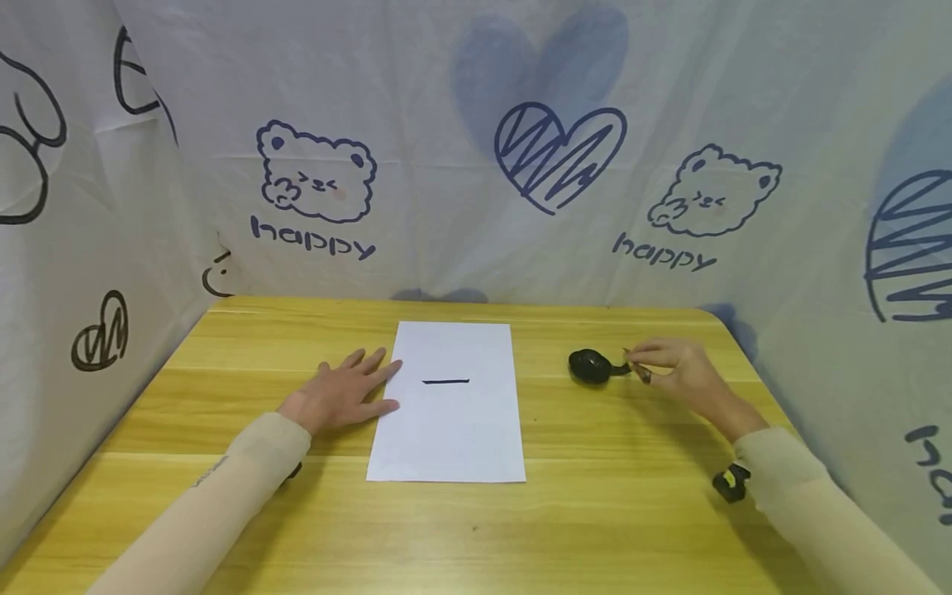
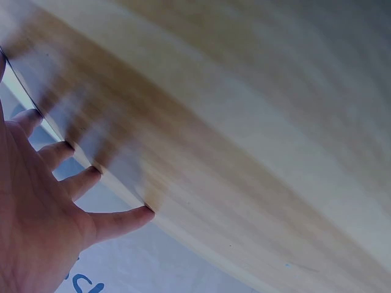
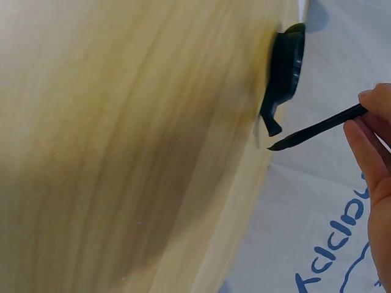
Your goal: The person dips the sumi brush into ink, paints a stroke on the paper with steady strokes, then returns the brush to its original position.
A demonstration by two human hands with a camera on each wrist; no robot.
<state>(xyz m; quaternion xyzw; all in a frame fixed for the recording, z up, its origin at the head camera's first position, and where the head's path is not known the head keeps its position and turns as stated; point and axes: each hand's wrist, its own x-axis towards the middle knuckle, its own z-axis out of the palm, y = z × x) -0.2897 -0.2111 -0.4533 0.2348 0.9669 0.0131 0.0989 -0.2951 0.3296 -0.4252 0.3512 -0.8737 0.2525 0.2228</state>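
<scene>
A sheet of white paper (image 1: 454,438) lies on the wooden table, with one short black horizontal stroke (image 1: 446,381) on it. Spread fingers of my left hand (image 1: 338,392) rest at the paper's left edge, thumb and fingertips overlapping it. To the right of the paper, my right hand (image 1: 687,376) pinches a dark, slim brush (image 3: 314,130) between thumb and fingers. Its pointed tip is down, close by the short handle of a black, shallow, spoon-like dish (image 1: 591,366). The inside of the dish looks dark and glossy in the head view.
Light wood tabletop (image 1: 446,537) stretches around the paper and dish. White cloth (image 1: 431,99) with drawn bears, hearts and lettering hangs behind and at both sides. A black wrist device (image 1: 731,483) sits below the right cuff.
</scene>
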